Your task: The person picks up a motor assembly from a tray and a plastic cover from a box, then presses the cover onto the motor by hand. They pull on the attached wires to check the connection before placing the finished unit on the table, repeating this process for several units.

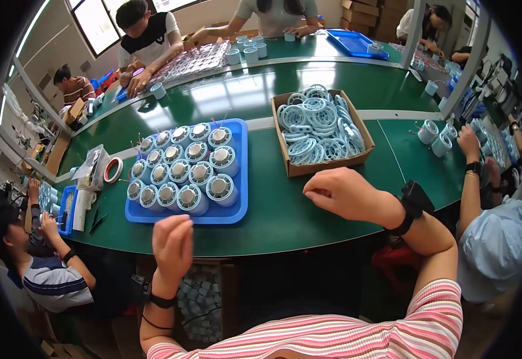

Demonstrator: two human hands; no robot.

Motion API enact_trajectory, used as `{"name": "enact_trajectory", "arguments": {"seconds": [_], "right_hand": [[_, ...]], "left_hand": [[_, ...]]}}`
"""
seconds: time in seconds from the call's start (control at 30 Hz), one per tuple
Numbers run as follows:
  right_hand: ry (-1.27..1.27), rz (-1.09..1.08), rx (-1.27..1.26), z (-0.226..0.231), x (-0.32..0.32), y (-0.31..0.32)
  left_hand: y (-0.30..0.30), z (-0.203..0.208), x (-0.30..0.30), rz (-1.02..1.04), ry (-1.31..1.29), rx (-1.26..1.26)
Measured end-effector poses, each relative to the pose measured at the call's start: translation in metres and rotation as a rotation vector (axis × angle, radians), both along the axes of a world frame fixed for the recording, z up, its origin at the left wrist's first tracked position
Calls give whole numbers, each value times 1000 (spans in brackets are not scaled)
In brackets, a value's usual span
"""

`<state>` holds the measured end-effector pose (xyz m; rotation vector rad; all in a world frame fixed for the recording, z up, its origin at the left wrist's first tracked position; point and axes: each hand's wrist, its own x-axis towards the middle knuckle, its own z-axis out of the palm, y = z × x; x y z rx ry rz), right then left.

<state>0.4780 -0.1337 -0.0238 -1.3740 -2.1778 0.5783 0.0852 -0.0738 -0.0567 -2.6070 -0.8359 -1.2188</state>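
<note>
Two bare hands are in my view from far away, both at the near side of the green table [267, 230]. The left hand [173, 242] is just before the blue tray [243, 179]; its fingers are loosely bent, and I cannot tell whether they touch the rim. I see no object in it, but the palm side is partly hidden. The right hand [347, 194] is near the cardboard box [332, 164], its fingers bent and narrow toward the thumb; I cannot tell if something small is between them. Many light blue cylinders [179, 170] stand close together in the tray, with silvery round centres on top. The box is apart from the tray, on its right, and is filled with light blue rings [317, 122]. On the tray's left, I notice a clear plastic bag [95, 167].
</note>
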Motion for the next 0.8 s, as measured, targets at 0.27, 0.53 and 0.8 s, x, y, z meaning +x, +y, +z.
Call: {"name": "enact_trajectory", "arguments": {"seconds": [0.27,0.53,0.8], "right_hand": [[-233,-648,388,16,84,28],[-150,-640,344,5,88,38],[-89,-556,362,1,77,39]], "left_hand": [[-8,-7,74,-145,157,-166],[-4,-23,82,-86,66,-202],[-2,-24,90,-17,76,-164]]}}
